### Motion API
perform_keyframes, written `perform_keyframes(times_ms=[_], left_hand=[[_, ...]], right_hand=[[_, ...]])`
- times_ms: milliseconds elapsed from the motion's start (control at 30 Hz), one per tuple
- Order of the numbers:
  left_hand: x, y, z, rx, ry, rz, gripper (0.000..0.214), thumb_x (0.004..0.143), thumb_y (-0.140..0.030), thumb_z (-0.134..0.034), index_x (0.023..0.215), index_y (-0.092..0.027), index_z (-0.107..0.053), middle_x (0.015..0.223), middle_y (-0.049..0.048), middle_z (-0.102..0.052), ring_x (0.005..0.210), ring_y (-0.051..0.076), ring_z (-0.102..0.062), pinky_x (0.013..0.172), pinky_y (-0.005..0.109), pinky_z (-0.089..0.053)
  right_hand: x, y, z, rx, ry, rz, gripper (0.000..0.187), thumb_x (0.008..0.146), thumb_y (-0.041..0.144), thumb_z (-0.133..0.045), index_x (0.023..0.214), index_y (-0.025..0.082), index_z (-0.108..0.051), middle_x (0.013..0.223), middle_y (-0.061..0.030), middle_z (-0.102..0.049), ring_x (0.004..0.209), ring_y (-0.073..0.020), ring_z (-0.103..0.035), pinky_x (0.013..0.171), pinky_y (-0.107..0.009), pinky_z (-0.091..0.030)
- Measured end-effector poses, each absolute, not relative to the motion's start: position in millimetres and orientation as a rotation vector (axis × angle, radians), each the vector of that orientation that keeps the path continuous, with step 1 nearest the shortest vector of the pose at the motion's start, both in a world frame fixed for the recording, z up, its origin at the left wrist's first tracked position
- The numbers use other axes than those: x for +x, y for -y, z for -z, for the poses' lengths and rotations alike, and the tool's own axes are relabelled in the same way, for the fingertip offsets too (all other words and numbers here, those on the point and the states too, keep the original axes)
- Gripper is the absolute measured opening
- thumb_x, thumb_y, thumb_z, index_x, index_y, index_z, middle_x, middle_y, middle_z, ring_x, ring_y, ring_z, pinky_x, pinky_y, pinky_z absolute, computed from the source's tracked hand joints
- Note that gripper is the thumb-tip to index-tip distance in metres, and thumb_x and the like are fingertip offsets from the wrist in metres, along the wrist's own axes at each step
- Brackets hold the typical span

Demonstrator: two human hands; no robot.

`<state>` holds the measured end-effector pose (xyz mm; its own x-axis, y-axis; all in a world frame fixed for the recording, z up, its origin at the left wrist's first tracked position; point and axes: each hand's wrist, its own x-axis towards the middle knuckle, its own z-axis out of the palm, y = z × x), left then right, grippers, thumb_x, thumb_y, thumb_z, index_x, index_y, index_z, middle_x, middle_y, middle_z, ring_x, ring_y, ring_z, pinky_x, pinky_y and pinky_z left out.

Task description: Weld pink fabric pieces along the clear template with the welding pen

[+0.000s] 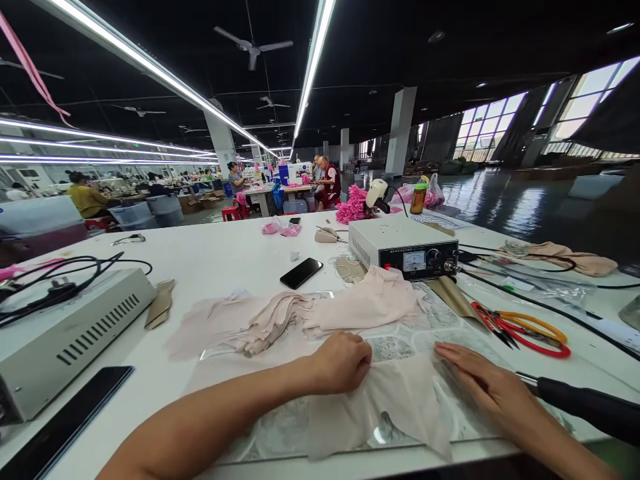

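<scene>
Thin pale-pink fabric piece (405, 393) on glossy grey-patterned sheet (280, 430), between the hands. Left hand (343, 363) curled at its upper left, grip hidden; right hand (477, 377) flat, apart, by right edge. Probably light, limp, crease-prone; hold by opposite corners.

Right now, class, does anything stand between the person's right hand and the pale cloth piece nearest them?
Nothing visible does: the right hand lies outstretched at the right edge of the pale cloth piece; the left hand is at its upper left.
</scene>
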<state>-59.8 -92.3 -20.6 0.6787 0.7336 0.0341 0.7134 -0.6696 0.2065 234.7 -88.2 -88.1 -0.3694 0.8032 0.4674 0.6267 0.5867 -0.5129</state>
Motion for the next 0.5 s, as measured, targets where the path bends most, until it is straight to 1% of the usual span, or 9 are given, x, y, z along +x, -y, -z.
perform_keyframes(times_ms=[100,167,200,267,300,367,433,500], left_hand=[[-60,92,20,2.671,-1.194,-0.151,0.01,0.08,-0.007,-0.055,0.079,-0.015,-0.061,0.082,0.0039,-0.065,0.075,0.015,-0.06,0.072,0.026,-0.047],[-60,92,20,2.631,-1.206,-0.122,0.006,0.083,-0.011,-0.057,0.083,-0.015,-0.062,0.086,0.0042,-0.065,0.079,0.015,-0.061,0.075,0.028,-0.049],[-60,91,20,2.605,-1.216,-0.105,0.005,0.087,-0.016,-0.058,0.088,-0.014,-0.063,0.09,0.0045,-0.065,0.082,0.016,-0.061,0.077,0.03,-0.05],[-62,90,21,2.539,-1.241,-0.074,0.017,0.093,-0.027,-0.057,0.102,-0.014,-0.061,0.101,0.0059,-0.063,0.089,0.017,-0.062,0.081,0.034,-0.052],[-63,89,21,2.501,-1.257,-0.067,0.023,0.094,-0.031,-0.056,0.109,-0.014,-0.059,0.107,0.0069,-0.062,0.093,0.017,-0.062,0.082,0.036,-0.053],[-66,86,21,2.425,-1.286,-0.073,0.029,0.095,-0.034,-0.055,0.117,-0.014,-0.056,0.116,0.0083,-0.059,0.098,0.019,-0.061,0.084,0.039,-0.053],[-69,83,20,2.354,-1.299,-0.098,0.03,0.095,-0.033,-0.055,0.119,-0.015,-0.055,0.118,0.0087,-0.058,0.1,0.02,-0.06,0.086,0.04,-0.053],[-73,80,18,2.294,-1.289,-0.128,0.03,0.095,-0.033,-0.055,0.119,-0.015,-0.055,0.118,0.0087,-0.057,0.101,0.02,-0.06,0.086,0.04,-0.053]], right_hand=[[229,73,84,-1.109,2.155,-0.382,0.049,0.093,0.06,-0.043,0.108,0.022,-0.069,0.114,-0.0083,-0.059,0.11,-0.0318,-0.054,0.098,-0.049,-0.045],[221,63,83,-1.1,2.185,-0.425,0.048,0.088,0.062,-0.047,0.104,0.023,-0.071,0.11,-0.0083,-0.061,0.107,-0.0328,-0.055,0.096,-0.05,-0.046],[218,59,83,-1.103,2.191,-0.444,0.048,0.086,0.063,-0.049,0.101,0.023,-0.071,0.108,-0.0086,-0.061,0.105,-0.0333,-0.055,0.094,-0.051,-0.047],[215,54,83,-1.12,2.186,-0.477,0.047,0.084,0.065,-0.052,0.092,0.023,-0.071,0.101,-0.0099,-0.062,0.098,-0.0332,-0.057,0.088,-0.05,-0.048],[216,53,83,-1.13,2.182,-0.499,0.047,0.083,0.066,-0.052,0.086,0.022,-0.07,0.098,-0.0104,-0.062,0.093,-0.0318,-0.058,0.085,-0.049,-0.049],[219,54,80,-1.148,2.178,-0.562,0.048,0.084,0.067,-0.056,0.08,0.02,-0.065,0.091,-0.0098,-0.061,0.084,-0.0268,-0.058,0.08,-0.044,-0.049],[221,57,75,-1.172,2.163,-0.646,0.048,0.086,0.066,-0.058,0.08,0.018,-0.06,0.089,-0.0077,-0.058,0.08,-0.0215,-0.056,0.077,-0.039,-0.049],[220,62,68,-1.196,2.118,-0.747,0.049,0.089,0.064,-0.058,0.084,0.016,-0.058,0.088,-0.0059,-0.057,0.077,-0.0185,-0.055,0.074,-0.035,-0.049]])
